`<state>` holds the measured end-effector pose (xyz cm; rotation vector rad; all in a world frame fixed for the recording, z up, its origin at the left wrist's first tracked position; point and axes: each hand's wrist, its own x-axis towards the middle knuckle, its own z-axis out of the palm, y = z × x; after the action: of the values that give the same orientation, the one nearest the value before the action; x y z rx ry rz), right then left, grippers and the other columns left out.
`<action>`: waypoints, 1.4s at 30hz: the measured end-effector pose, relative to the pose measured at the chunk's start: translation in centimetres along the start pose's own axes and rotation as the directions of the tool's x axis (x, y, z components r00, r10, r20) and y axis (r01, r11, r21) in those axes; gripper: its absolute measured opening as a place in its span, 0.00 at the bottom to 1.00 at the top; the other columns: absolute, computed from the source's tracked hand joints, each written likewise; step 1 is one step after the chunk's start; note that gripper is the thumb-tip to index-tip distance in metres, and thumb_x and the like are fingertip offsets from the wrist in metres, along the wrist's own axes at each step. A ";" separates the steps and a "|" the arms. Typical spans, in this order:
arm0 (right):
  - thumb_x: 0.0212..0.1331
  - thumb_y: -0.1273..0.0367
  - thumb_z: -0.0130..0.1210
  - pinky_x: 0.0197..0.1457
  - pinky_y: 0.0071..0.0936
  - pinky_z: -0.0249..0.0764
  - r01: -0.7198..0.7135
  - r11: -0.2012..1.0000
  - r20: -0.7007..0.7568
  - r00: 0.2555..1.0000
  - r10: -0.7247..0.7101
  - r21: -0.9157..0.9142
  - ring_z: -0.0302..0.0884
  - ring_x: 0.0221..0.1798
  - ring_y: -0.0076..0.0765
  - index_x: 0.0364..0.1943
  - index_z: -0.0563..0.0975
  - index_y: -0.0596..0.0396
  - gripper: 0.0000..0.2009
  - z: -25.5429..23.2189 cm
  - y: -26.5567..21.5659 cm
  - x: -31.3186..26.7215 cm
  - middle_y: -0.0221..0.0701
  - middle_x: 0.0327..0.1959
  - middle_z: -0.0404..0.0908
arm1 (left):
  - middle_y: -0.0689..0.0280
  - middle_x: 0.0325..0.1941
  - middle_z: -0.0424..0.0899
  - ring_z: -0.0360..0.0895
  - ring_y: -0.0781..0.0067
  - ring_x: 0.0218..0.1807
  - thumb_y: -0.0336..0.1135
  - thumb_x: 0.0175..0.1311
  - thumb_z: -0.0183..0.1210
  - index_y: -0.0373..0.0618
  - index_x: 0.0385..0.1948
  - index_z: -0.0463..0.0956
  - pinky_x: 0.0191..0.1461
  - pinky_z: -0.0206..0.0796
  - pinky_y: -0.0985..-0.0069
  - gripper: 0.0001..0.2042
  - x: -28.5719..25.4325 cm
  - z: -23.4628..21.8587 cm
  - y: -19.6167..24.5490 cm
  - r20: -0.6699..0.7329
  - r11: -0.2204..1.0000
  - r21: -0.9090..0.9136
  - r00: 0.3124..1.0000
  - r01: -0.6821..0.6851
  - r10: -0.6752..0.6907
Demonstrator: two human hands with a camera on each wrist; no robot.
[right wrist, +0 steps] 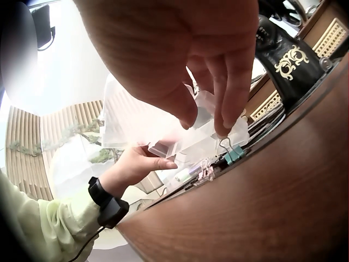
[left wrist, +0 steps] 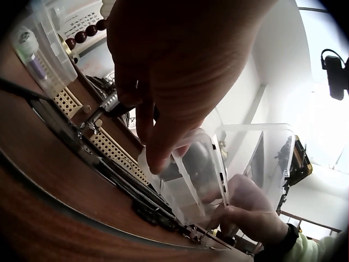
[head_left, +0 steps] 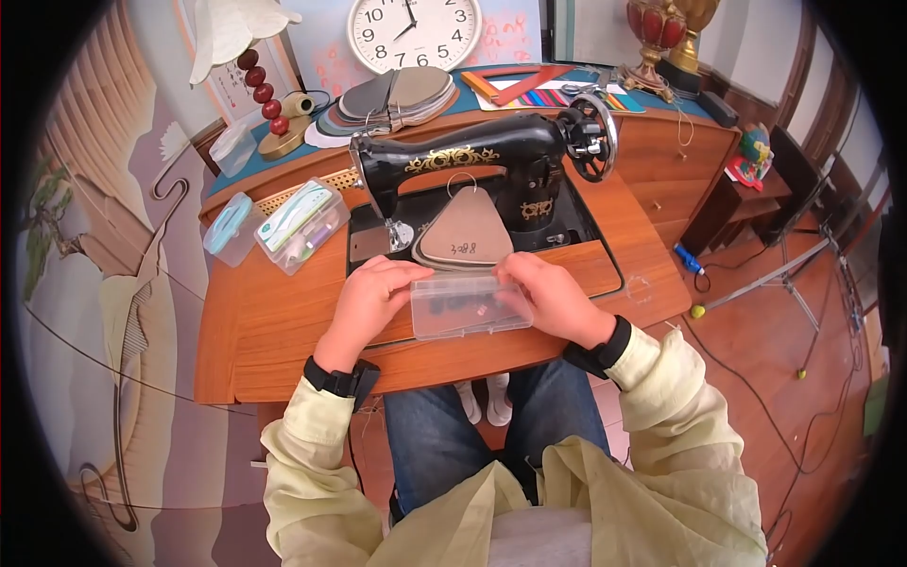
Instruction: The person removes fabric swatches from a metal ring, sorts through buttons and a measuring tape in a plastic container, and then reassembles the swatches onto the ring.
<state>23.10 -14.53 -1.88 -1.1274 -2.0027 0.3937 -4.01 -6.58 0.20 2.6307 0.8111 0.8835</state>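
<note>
A clear plastic box (head_left: 444, 326) with its lid raised is at the table's front edge, between both hands. My left hand (head_left: 371, 295) pinches the box's left end between thumb and fingers. At the other end, my right hand (head_left: 557, 298) grips the box by its edge. In the right wrist view, a teal binder clip (right wrist: 234, 155) and pink clips (right wrist: 205, 173) lie on the tabletop under the box. Just behind the box is a stack of brown triangular templates (head_left: 468, 227) on a ring, the top one marked 3088.
A black sewing machine (head_left: 453, 156) stands behind the templates. Two clear containers (head_left: 302, 227) sit at the left of the wooden table (head_left: 274, 326). Farther back are more ringed templates (head_left: 416, 90), a lamp (head_left: 269, 104), a clock (head_left: 414, 33) and coloured pencils (head_left: 576, 94).
</note>
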 end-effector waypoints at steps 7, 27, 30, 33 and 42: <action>0.54 0.75 0.60 0.33 0.32 0.72 0.012 0.999 -0.048 0.999 -0.009 0.045 0.75 0.30 0.42 0.38 0.70 0.54 0.11 -0.9 -0.5 1.3 0.35 0.34 0.74 | 0.64 0.38 0.85 0.78 0.63 0.37 0.22 0.46 0.64 0.48 0.41 0.83 0.44 0.72 0.72 0.17 0.2 0.0 -0.2 -0.149 0.999 0.038 0.988 -0.035 0.041; 0.65 0.64 0.55 0.26 0.19 0.71 -0.498 0.658 0.037 0.812 0.583 0.564 0.77 0.28 0.22 0.43 0.71 0.57 0.12 0.5 6.9 5.6 0.30 0.29 0.79 | 0.64 0.30 0.81 0.79 0.72 0.31 0.36 0.58 0.65 0.41 0.37 0.79 0.34 0.69 0.76 0.10 -0.6 -1.5 -6.8 -0.364 0.875 -0.109 0.801 0.471 -0.476; 0.65 0.68 0.55 0.31 0.21 0.77 -0.397 0.687 -0.049 0.846 0.532 0.609 0.81 0.34 0.27 0.48 0.69 0.60 0.14 0.7 6.9 5.5 0.34 0.38 0.78 | 0.62 0.42 0.78 0.75 0.58 0.46 0.38 0.48 0.70 0.49 0.46 0.76 0.52 0.68 0.64 0.22 -1.5 -4.9 -8.6 -0.523 0.746 0.336 0.773 0.575 -0.360; 0.63 0.71 0.56 0.40 0.22 0.79 -0.309 0.694 -0.099 0.871 0.481 0.651 0.81 0.42 0.28 0.50 0.69 0.60 0.14 0.9 7.0 5.2 0.36 0.44 0.77 | 0.58 0.66 0.64 0.58 0.46 0.66 0.42 0.44 0.73 0.56 0.65 0.62 0.65 0.55 0.50 0.41 -2.4 -7.1 -10.9 -0.523 0.600 0.382 0.700 0.703 -0.487; 0.63 0.70 0.56 0.46 0.22 0.75 -0.458 0.401 0.191 0.813 0.550 0.793 0.79 0.44 0.25 0.45 0.72 0.54 0.09 0.3 8.1 4.4 0.28 0.40 0.79 | 0.47 0.72 0.53 0.51 0.48 0.73 0.45 0.37 0.75 0.55 0.70 0.53 0.73 0.47 0.58 0.52 -3.9 -9.3 -19.5 -0.298 0.826 0.027 0.793 0.563 -0.531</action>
<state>26.26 -6.37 -4.72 -1.0461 -1.0405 1.4033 -20.68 7.62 -2.03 2.1600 1.6389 1.0583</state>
